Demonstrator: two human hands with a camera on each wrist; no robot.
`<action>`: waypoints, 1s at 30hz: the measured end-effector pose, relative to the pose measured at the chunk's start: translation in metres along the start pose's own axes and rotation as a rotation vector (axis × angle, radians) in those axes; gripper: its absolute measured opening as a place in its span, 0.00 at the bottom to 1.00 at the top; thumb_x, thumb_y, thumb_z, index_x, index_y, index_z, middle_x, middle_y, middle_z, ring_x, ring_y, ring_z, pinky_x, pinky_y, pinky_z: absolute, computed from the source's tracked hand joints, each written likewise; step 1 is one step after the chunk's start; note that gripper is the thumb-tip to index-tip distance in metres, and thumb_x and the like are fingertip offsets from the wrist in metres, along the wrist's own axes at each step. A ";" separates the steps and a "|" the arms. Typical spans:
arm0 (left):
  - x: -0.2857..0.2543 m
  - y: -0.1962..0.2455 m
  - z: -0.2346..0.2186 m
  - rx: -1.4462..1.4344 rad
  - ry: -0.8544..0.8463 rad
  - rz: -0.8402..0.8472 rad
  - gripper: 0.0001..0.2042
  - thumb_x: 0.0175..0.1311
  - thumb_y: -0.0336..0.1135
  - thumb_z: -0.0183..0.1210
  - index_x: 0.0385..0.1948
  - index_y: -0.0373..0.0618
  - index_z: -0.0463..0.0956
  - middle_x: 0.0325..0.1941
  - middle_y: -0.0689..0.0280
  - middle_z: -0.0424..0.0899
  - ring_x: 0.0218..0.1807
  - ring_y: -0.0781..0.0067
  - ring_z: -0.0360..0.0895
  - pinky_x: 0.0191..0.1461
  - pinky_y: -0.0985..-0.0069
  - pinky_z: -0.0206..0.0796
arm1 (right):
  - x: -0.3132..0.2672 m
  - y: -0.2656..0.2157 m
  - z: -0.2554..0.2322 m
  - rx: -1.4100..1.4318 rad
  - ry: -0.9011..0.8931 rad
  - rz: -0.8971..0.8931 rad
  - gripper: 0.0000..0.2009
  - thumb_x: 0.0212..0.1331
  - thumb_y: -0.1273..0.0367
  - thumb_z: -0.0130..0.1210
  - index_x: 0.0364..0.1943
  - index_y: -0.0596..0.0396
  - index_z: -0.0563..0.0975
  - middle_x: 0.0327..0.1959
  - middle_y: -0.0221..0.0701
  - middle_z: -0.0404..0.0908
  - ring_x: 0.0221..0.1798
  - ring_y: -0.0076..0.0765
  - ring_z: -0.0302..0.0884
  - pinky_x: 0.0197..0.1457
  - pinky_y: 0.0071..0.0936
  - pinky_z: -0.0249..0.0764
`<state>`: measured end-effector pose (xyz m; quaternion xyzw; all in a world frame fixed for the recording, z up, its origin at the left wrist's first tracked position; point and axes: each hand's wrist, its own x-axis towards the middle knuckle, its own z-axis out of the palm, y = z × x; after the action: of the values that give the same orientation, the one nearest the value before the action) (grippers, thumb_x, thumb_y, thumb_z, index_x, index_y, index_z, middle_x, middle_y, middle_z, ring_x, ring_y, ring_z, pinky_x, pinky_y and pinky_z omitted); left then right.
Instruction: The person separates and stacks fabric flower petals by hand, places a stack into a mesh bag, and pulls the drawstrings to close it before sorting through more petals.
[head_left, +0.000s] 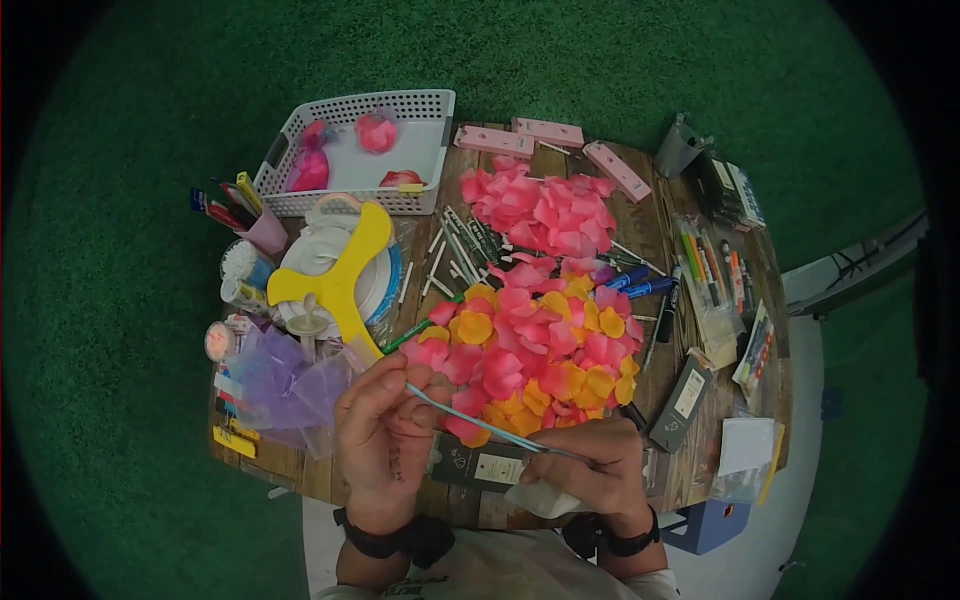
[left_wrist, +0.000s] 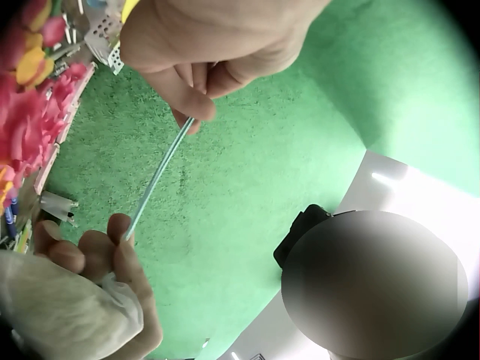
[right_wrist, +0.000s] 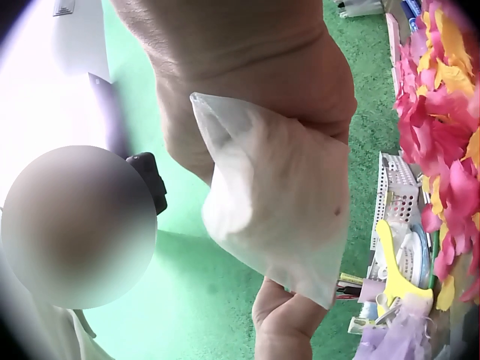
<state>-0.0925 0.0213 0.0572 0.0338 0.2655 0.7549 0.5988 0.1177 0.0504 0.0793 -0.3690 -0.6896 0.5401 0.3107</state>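
Note:
A thin light-blue doubled cord [head_left: 470, 415] stretches between both hands above the table. My left hand [head_left: 385, 425] pinches its far end between thumb and fingertips. At the other end my right hand [head_left: 590, 465] grips the cord with curled fingers. A white translucent pouch [right_wrist: 277, 195] lies against the right palm, its rim folded to a corner; whatever is inside does not show clearly. In the left wrist view the pouch [left_wrist: 67, 307] sits below the right fingers. Pink and yellow petals [head_left: 530, 360] are heaped just beyond the hands.
A white perforated basket [head_left: 400, 207] with pink pieces stands at the back left. Near it are a yellow three-armed piece [head_left: 345, 270] and purple mesh fabric [head_left: 280, 380]. Pens and packets [head_left: 710, 280] lie on the right, pink boxes [head_left: 495, 140] at the back, dark boxes [head_left: 685, 400] nearer.

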 end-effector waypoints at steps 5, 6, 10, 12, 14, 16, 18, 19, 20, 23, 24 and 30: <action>0.015 -0.012 -0.004 0.146 0.004 0.021 0.13 0.60 0.28 0.52 0.45 0.34 0.73 0.39 0.52 0.82 0.39 0.56 0.81 0.38 0.72 0.73 | 0.005 0.007 0.000 0.583 0.225 0.226 0.09 0.49 0.79 0.50 0.33 0.70 0.79 0.24 0.45 0.80 0.24 0.39 0.80 0.31 0.28 0.76; 0.016 -0.016 -0.003 0.237 0.013 0.036 0.14 0.61 0.29 0.52 0.47 0.34 0.72 0.41 0.52 0.81 0.41 0.56 0.81 0.42 0.70 0.74 | 0.004 0.010 -0.001 0.598 0.258 0.212 0.10 0.51 0.79 0.50 0.36 0.71 0.78 0.23 0.47 0.79 0.24 0.41 0.80 0.33 0.31 0.77; 0.012 -0.041 -0.004 0.375 -0.034 -0.066 0.21 0.63 0.37 0.54 0.54 0.34 0.67 0.50 0.52 0.77 0.51 0.56 0.76 0.54 0.66 0.69 | 0.007 0.014 -0.002 0.688 0.370 0.202 0.10 0.53 0.78 0.51 0.38 0.71 0.77 0.24 0.46 0.79 0.24 0.42 0.80 0.34 0.31 0.77; 0.012 -0.058 -0.009 0.486 -0.361 -0.202 0.30 0.61 0.44 0.57 0.60 0.34 0.60 0.58 0.54 0.71 0.60 0.57 0.69 0.63 0.64 0.60 | 0.007 0.020 0.000 0.540 0.439 0.072 0.10 0.54 0.77 0.51 0.39 0.71 0.76 0.23 0.44 0.80 0.25 0.41 0.81 0.33 0.30 0.77; 0.004 -0.060 -0.001 0.557 -0.483 -0.342 0.37 0.55 0.46 0.64 0.62 0.35 0.57 0.60 0.55 0.68 0.63 0.59 0.65 0.65 0.64 0.55 | 0.009 0.016 -0.006 0.328 0.394 -0.042 0.09 0.54 0.77 0.51 0.38 0.70 0.77 0.23 0.42 0.80 0.26 0.41 0.81 0.33 0.29 0.77; -0.001 -0.064 0.008 0.757 -0.574 -0.357 0.40 0.48 0.45 0.69 0.62 0.38 0.59 0.58 0.57 0.70 0.62 0.59 0.66 0.64 0.65 0.56 | 0.009 0.017 -0.010 0.111 0.336 -0.150 0.09 0.54 0.78 0.50 0.37 0.68 0.77 0.23 0.41 0.80 0.27 0.40 0.82 0.33 0.29 0.78; 0.002 -0.067 0.000 0.828 -0.635 -0.379 0.42 0.46 0.44 0.70 0.62 0.37 0.57 0.58 0.58 0.69 0.59 0.64 0.67 0.60 0.67 0.58 | 0.009 0.026 -0.011 -0.142 0.336 -0.437 0.09 0.49 0.78 0.52 0.35 0.67 0.77 0.25 0.40 0.79 0.25 0.36 0.80 0.31 0.28 0.77; 0.005 -0.066 -0.004 0.900 -0.687 -0.400 0.44 0.44 0.42 0.71 0.63 0.36 0.54 0.57 0.60 0.68 0.57 0.70 0.67 0.56 0.69 0.60 | 0.009 0.026 -0.012 -0.144 0.343 -0.437 0.09 0.49 0.78 0.52 0.35 0.67 0.77 0.25 0.40 0.79 0.25 0.36 0.80 0.31 0.28 0.77; 0.008 -0.061 -0.006 0.903 -0.691 -0.405 0.44 0.44 0.42 0.71 0.63 0.36 0.54 0.57 0.60 0.68 0.57 0.70 0.67 0.56 0.69 0.60 | 0.011 0.025 -0.013 -0.238 0.303 -0.543 0.09 0.46 0.77 0.54 0.33 0.66 0.78 0.25 0.39 0.78 0.26 0.37 0.79 0.35 0.30 0.77; 0.016 -0.049 -0.013 1.107 -1.004 -0.596 0.42 0.46 0.39 0.70 0.63 0.40 0.55 0.62 0.57 0.65 0.64 0.65 0.63 0.63 0.69 0.58 | 0.012 0.022 -0.005 -0.333 0.214 -0.676 0.09 0.42 0.76 0.55 0.31 0.63 0.78 0.24 0.38 0.78 0.31 0.39 0.79 0.44 0.36 0.76; 0.016 -0.050 -0.018 1.144 -1.080 -0.553 0.39 0.48 0.38 0.68 0.62 0.40 0.57 0.62 0.58 0.65 0.64 0.65 0.63 0.63 0.70 0.58 | 0.012 0.020 -0.002 -0.338 0.161 -0.706 0.09 0.41 0.76 0.56 0.31 0.62 0.78 0.23 0.37 0.77 0.35 0.40 0.79 0.49 0.41 0.74; -0.019 -0.057 0.009 0.888 -0.601 -0.527 0.24 0.54 0.30 0.61 0.54 0.39 0.69 0.57 0.61 0.72 0.60 0.62 0.68 0.63 0.69 0.59 | 0.005 0.019 0.011 -0.198 0.043 -0.762 0.09 0.43 0.72 0.54 0.29 0.62 0.78 0.23 0.35 0.77 0.43 0.41 0.76 0.58 0.53 0.65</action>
<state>-0.0333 0.0156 0.0448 0.4261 0.3742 0.3551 0.7432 0.1090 0.0521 0.0587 -0.1260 -0.8191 0.3092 0.4664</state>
